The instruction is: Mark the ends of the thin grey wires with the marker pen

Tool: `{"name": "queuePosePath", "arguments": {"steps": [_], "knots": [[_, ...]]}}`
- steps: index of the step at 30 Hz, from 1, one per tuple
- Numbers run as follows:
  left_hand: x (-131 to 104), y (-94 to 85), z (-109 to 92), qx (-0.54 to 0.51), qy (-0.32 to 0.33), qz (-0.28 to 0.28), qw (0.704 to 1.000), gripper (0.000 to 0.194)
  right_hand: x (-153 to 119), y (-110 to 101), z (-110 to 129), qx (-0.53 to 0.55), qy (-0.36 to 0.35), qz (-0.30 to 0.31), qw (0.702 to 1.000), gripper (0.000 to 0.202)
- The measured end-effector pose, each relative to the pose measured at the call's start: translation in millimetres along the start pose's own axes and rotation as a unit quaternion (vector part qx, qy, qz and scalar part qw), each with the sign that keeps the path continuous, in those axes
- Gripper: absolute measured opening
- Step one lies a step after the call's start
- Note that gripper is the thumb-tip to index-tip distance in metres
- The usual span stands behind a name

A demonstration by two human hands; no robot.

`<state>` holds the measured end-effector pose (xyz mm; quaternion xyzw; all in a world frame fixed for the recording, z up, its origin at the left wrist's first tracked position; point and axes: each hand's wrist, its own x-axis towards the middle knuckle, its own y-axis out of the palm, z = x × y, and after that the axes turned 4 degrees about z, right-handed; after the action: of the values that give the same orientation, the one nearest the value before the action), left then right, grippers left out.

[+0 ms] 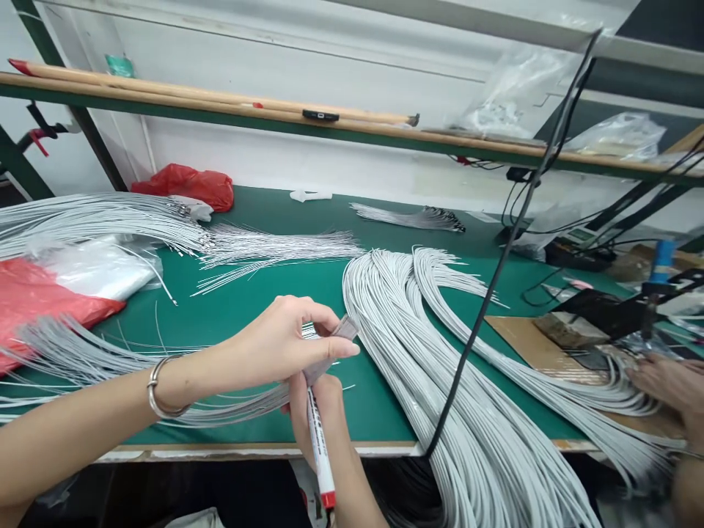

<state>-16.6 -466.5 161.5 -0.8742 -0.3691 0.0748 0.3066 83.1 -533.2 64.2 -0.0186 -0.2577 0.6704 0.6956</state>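
Note:
My left hand pinches a small flat greyish piece between thumb and fingers, above the green table mat. What kind of thing it is I cannot make out. Just below, my right hand is closed around a white marker pen with a red end pointing down toward me. The pen's upper end lies at the lower part of the grey piece; its tip is hidden by my fingers. Under my left forearm runs a bundle of thin grey wires.
A thick bundle of grey cables hangs over the table edge. A black cord crosses in front of it. At right, another person's hand touches cables. More wires and red bags lie left. A shelf spans the back.

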Motion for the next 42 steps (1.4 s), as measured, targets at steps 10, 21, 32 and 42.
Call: {"name": "queuePosePath", "arguments": {"steps": [10,21,32,42], "knots": [[-7.5,0.8,10.7,-0.147,-0.089,-0.001,0.985,0.027,-1.7,6.2,-8.3,0.023,0.011,0.012,1.0,0.03],[-10.8,-1.5,18.6,-0.177,-0.044,0.003,0.983,0.023,-1.2,9.3,-16.2,0.027,-0.001,-0.005,1.0,0.029],[-8.9,-1.0,23.9,-0.141,-0.034,0.008,0.989,0.032,-3.4,14.0,-5.4,0.039,0.03,0.004,0.999,0.046],[-9.7,-2.1,24.1,-0.145,-0.031,0.005,0.989,0.034,-1.6,10.7,-6.2,0.036,0.033,0.036,0.998,0.044]]}}
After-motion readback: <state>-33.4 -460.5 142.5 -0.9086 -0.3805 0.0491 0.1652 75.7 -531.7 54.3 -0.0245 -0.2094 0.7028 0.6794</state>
